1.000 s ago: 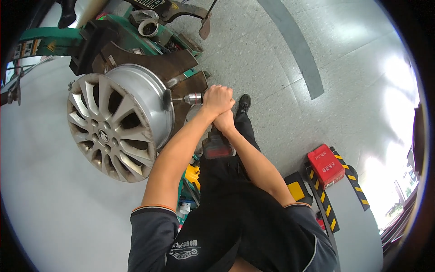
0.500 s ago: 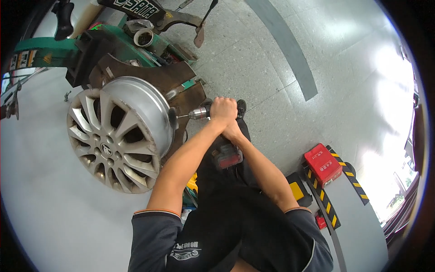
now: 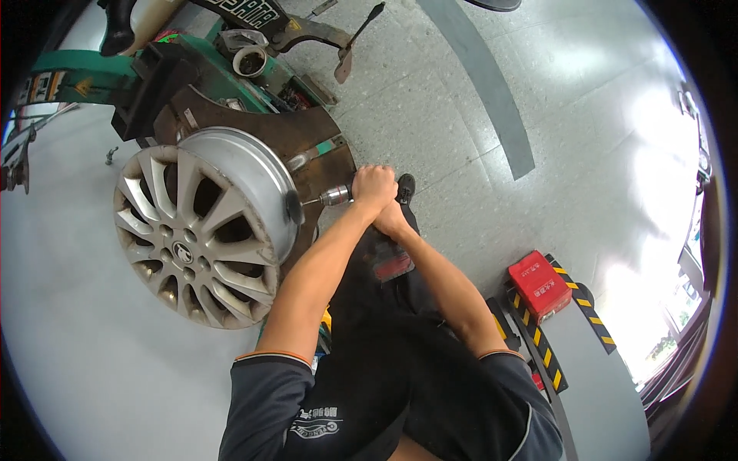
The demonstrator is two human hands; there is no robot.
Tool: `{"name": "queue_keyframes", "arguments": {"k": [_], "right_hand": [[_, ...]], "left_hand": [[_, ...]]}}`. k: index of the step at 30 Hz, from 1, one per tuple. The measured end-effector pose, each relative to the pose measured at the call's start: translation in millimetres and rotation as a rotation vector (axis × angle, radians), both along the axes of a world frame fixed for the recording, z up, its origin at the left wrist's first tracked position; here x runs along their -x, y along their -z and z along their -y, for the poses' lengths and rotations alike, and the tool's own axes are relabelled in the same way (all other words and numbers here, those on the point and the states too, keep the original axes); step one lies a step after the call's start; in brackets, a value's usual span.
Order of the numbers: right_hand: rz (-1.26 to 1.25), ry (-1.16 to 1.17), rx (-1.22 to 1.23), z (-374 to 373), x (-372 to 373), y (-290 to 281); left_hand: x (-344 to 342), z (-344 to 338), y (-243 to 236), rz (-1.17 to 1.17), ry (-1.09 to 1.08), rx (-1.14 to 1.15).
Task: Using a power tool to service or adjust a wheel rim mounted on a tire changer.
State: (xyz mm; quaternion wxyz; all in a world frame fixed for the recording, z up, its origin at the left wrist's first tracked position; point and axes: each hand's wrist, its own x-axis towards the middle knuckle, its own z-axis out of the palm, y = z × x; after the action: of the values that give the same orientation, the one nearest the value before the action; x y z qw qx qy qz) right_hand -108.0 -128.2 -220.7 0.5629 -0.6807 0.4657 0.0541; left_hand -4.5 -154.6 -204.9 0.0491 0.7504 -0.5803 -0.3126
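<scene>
A cordless drill (image 3: 335, 196) lies across in front of me, its chuck pointing left. On its thin shaft is a dark round disc (image 3: 294, 207), touching or very near the inner edge of a silver alloy wheel (image 3: 244, 170). My left hand (image 3: 374, 187) is closed over the drill's body, hiding most of it. Just below, my right hand (image 3: 392, 220) wraps round what appears to be the grip, its fingers largely hidden. The drill's battery (image 3: 393, 266), with a red patch, shows beneath my forearms. The wheel stands tilted, its dirty spoked face to the left.
Behind the wheel stands a green machine (image 3: 84, 73) with a brown curved plate (image 3: 323, 127) and a cup (image 3: 249, 61) of dark stuff. A red box (image 3: 540, 284) sits by black-and-yellow striped strips (image 3: 547, 357) to the right. A grey strip (image 3: 492, 96) crosses the floor.
The view has shifted slightly. Both hands keep their hold on the drill, and its disc stays at the wheel's edge. A dark rounded thing has come into sight at the top edge.
</scene>
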Motion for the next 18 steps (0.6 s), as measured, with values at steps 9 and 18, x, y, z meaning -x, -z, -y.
{"name": "queue_keyframes", "arguments": {"k": [9, 18], "right_hand": [[0.074, -0.201, 0.030, 11.4, -2.9, -6.8], [0.068, -0.228, 0.236, 39.6, -7.9, 2.2]], "left_hand": [[-3.6, -9.0, -11.8, 0.103, -0.196, -0.006], [-7.2, 27.9, -15.0, 0.057, -0.174, 0.108]]}}
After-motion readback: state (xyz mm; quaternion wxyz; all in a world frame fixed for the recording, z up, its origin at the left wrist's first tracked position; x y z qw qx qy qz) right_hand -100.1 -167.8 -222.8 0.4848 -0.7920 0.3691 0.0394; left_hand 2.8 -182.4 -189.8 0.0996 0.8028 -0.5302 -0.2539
